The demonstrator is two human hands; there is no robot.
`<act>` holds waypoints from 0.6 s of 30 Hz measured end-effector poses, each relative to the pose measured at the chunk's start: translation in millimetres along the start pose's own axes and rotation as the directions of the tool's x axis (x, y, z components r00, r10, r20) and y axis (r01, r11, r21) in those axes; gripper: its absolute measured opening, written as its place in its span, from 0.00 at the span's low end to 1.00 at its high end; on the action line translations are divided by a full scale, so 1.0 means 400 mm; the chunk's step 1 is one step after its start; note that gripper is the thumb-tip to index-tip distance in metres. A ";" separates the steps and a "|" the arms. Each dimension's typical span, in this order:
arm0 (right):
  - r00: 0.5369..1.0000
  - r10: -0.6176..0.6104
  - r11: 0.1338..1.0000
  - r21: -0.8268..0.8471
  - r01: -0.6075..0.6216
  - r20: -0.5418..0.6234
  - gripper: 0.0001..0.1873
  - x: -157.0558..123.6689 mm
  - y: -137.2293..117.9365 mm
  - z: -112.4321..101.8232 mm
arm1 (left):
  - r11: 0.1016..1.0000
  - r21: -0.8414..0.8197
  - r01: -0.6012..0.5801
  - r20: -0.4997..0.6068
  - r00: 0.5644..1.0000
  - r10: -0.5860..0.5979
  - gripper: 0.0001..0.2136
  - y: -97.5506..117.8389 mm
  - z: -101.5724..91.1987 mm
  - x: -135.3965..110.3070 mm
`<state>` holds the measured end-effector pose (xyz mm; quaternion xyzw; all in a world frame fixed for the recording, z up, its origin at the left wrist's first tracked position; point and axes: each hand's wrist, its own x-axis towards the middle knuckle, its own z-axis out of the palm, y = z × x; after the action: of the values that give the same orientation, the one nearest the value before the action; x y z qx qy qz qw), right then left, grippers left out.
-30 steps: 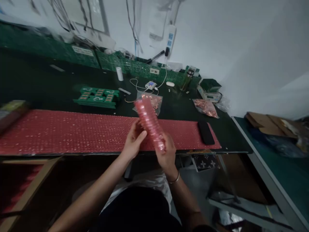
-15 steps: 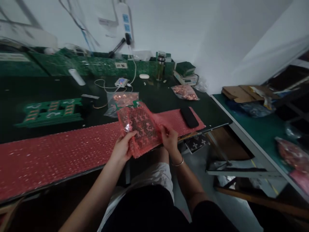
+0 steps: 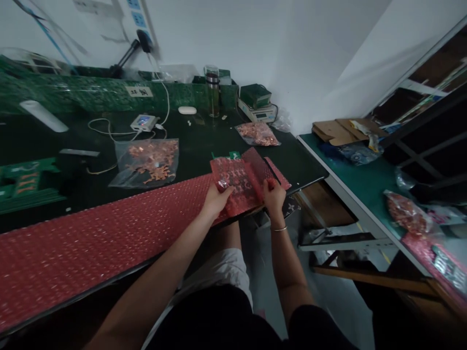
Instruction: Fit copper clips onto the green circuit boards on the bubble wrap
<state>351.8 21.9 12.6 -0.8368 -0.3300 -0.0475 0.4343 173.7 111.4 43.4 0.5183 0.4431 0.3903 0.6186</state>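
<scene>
Both of my hands hold a red bubble-wrap bag (image 3: 243, 183) with a green circuit board showing inside it. My left hand (image 3: 216, 198) grips its left edge, fingers closed round it. At the bag's right side my right hand (image 3: 273, 192) pinches the red wrap; a thin bracelet sits on that wrist. The bag lies over the right end of a long strip of red bubble wrap (image 3: 95, 233) that runs along the front of the dark workbench (image 3: 204, 141).
A clear bag of copper parts (image 3: 148, 163) lies behind the strip, another (image 3: 257, 133) further right. Green boards (image 3: 22, 182) lie at left. A small meter (image 3: 142, 121), cables, a flask (image 3: 212, 90) and a scale (image 3: 257, 104) stand at the back. A second bench (image 3: 365, 180) at right carries cardboard and bags.
The bag has gone from held up on edge to lying flat at the strip's right end. My view has swung right, and the black phone is no longer visible.
</scene>
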 end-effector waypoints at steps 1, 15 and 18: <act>1.000 0.011 1.000 -0.003 -0.011 0.007 0.17 0.006 0.009 0.001 | 0.988 0.126 -0.085 -0.029 0.996 0.090 0.27 0.002 0.006 0.002; 0.964 -0.180 0.981 0.103 0.163 0.194 0.21 0.132 0.129 -0.028 | -0.047 0.702 -0.710 0.700 0.677 0.225 0.33 -0.028 0.252 -0.025; 0.889 -0.311 0.940 -0.028 0.340 0.335 0.27 0.140 0.138 -0.009 | -0.018 0.735 -0.678 0.666 0.716 0.209 0.25 -0.030 0.275 -0.026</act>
<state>428.8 25.6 -3.0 -0.7838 -0.5305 0.0050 0.3230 275.8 67.1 40.9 0.9598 0.2623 0.0899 0.0439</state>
